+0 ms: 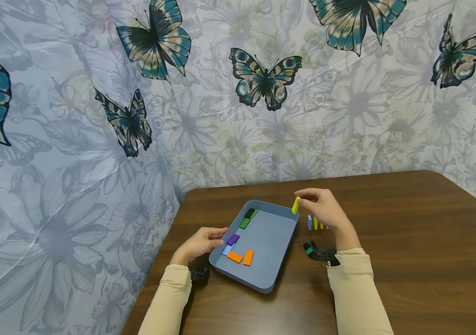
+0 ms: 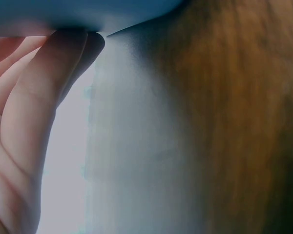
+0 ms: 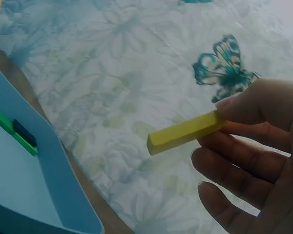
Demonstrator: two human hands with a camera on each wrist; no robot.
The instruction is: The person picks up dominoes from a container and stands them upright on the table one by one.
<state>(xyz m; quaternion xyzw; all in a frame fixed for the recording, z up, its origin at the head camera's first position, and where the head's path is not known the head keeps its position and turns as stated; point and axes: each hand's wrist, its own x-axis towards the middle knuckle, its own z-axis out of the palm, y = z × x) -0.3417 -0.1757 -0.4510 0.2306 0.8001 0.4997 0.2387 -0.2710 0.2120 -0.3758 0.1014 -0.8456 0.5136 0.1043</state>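
Observation:
My right hand (image 1: 323,207) pinches a yellow block (image 3: 185,131) between thumb and fingertips, above the tray's far right corner in the head view. The blue-grey tray (image 1: 267,242) lies at a slant on the table. At its left side my left hand (image 1: 200,244) grips the rim with thumb and fingers. Inside, along the left wall, are a black block (image 1: 249,213), green blocks (image 1: 244,223), a purple block (image 1: 233,239) and a light blue block (image 1: 227,251). Orange blocks (image 1: 248,257) lie near the front left corner.
Right of the tray, a blue block (image 1: 309,222) and several yellow blocks (image 1: 315,223) stand in a row, partly hidden by my right hand. The wooden table (image 1: 422,260) extends to the right. Behind it hangs a butterfly-patterned cloth (image 1: 204,116).

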